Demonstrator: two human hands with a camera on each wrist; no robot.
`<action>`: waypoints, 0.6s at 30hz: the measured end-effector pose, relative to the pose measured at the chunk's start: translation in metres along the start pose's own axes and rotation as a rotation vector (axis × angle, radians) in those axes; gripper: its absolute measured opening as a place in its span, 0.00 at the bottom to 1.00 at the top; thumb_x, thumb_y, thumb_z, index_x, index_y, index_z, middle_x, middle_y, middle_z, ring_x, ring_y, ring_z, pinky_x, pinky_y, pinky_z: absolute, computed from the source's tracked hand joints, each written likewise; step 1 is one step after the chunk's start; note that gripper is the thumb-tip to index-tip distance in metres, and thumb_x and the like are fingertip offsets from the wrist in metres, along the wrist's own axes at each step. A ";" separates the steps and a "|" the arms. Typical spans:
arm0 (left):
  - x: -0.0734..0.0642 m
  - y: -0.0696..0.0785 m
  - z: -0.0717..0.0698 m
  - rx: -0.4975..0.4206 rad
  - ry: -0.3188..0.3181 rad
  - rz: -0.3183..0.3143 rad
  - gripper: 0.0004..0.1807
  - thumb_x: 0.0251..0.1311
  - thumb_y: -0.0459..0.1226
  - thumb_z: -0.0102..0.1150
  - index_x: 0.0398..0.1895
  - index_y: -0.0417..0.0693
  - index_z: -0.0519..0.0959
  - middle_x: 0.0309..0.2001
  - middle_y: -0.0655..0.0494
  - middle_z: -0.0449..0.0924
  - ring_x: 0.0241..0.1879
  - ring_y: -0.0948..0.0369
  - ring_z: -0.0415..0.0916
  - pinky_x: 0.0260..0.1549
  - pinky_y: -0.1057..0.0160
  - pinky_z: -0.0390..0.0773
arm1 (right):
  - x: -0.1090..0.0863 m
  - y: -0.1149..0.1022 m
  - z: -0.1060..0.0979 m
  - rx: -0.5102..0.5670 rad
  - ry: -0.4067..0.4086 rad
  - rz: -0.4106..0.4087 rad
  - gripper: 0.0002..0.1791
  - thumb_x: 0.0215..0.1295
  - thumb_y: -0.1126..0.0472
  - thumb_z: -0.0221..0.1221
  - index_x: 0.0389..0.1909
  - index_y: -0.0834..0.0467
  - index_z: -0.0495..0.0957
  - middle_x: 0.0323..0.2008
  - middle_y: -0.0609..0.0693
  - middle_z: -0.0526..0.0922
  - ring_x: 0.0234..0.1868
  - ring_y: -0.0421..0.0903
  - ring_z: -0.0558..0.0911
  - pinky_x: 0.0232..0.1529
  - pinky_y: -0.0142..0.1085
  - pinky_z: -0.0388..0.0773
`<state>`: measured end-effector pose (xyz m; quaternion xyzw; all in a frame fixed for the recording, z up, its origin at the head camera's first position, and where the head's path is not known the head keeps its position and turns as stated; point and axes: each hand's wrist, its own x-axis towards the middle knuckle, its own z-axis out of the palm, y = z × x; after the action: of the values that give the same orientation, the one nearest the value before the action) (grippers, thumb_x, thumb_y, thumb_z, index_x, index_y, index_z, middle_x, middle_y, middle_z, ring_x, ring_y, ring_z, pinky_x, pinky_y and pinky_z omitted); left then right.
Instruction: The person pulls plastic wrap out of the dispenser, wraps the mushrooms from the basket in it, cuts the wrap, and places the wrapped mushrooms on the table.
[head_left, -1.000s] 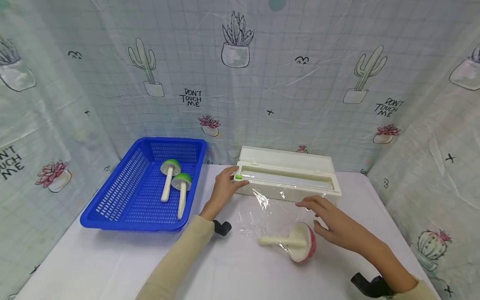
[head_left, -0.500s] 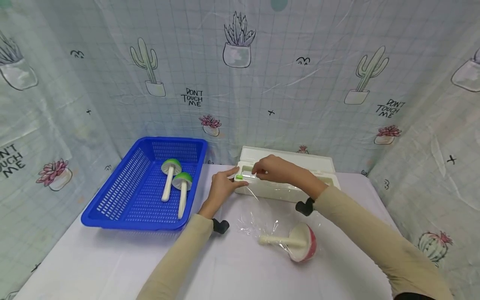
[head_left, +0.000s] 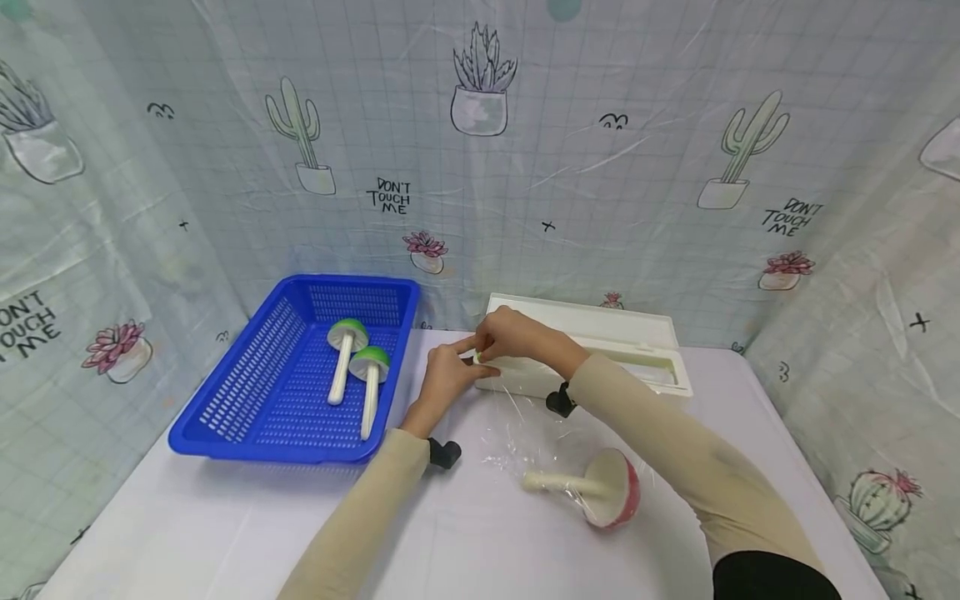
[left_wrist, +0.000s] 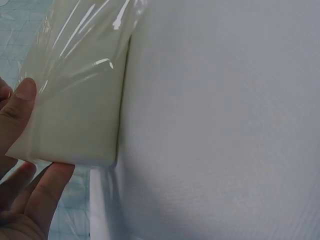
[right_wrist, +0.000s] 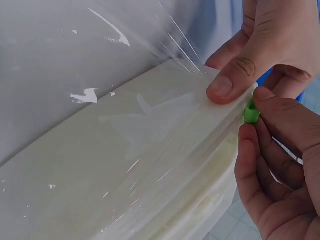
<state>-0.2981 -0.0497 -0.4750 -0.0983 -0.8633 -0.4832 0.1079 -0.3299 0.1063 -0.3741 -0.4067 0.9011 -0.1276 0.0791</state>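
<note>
Cactus-print curtain (head_left: 375,125) stands behind a white-covered table (head_left: 465,533), and at the far side of that table sits a white dispenser box (head_left: 645,350), its lid raised. At the box's left end, the right hand (head_left: 517,333) pinches a small green slider (right_wrist: 251,113) between thumb and finger; just beside it, the left hand (head_left: 442,383) grips that end. Clear film (head_left: 551,433) trails off the box's front toward a red-capped mushroom (head_left: 611,492) lying on its side. This looks like the start of a cut; the next move probably calls for drawing the slider rightward along the box while the left hand steadies it. Further left, a blue basket (head_left: 288,417) holds two green-capped mushrooms (head_left: 371,367).
</note>
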 end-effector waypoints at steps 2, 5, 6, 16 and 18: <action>0.001 0.000 0.000 -0.006 0.005 -0.001 0.34 0.37 0.47 0.86 0.54 0.54 0.86 0.34 0.51 0.89 0.39 0.56 0.88 0.21 0.70 0.73 | 0.001 0.000 -0.002 -0.016 -0.015 0.018 0.02 0.60 0.66 0.70 0.32 0.61 0.88 0.31 0.50 0.89 0.32 0.42 0.85 0.37 0.30 0.82; 0.002 0.000 0.000 -0.014 0.005 -0.016 0.36 0.37 0.46 0.86 0.55 0.52 0.86 0.43 0.51 0.89 0.40 0.56 0.88 0.23 0.72 0.74 | 0.000 0.001 -0.004 -0.035 -0.047 0.050 0.02 0.61 0.66 0.70 0.33 0.61 0.88 0.31 0.50 0.89 0.31 0.41 0.84 0.37 0.30 0.81; 0.002 0.000 0.000 -0.018 0.006 -0.022 0.36 0.37 0.46 0.86 0.56 0.51 0.85 0.46 0.50 0.88 0.41 0.56 0.88 0.23 0.72 0.75 | 0.000 0.001 -0.005 -0.035 -0.059 0.055 0.02 0.61 0.65 0.70 0.33 0.61 0.88 0.31 0.50 0.89 0.31 0.41 0.84 0.37 0.30 0.81; 0.002 0.000 0.001 -0.121 -0.022 -0.037 0.39 0.37 0.42 0.85 0.59 0.46 0.82 0.58 0.54 0.82 0.44 0.55 0.87 0.31 0.71 0.83 | -0.048 0.027 -0.015 -0.059 -0.163 0.093 0.02 0.61 0.66 0.71 0.33 0.61 0.88 0.29 0.48 0.87 0.28 0.39 0.81 0.33 0.31 0.81; 0.001 0.000 0.002 -0.140 -0.014 -0.037 0.38 0.37 0.41 0.85 0.58 0.44 0.83 0.58 0.54 0.82 0.44 0.54 0.87 0.33 0.68 0.84 | -0.081 0.042 -0.020 -0.070 -0.166 0.112 0.02 0.60 0.66 0.71 0.32 0.60 0.87 0.28 0.46 0.86 0.28 0.38 0.80 0.33 0.31 0.80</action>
<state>-0.2990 -0.0474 -0.4757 -0.0932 -0.8298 -0.5435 0.0858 -0.3116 0.1973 -0.3641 -0.3675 0.9167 -0.0572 0.1460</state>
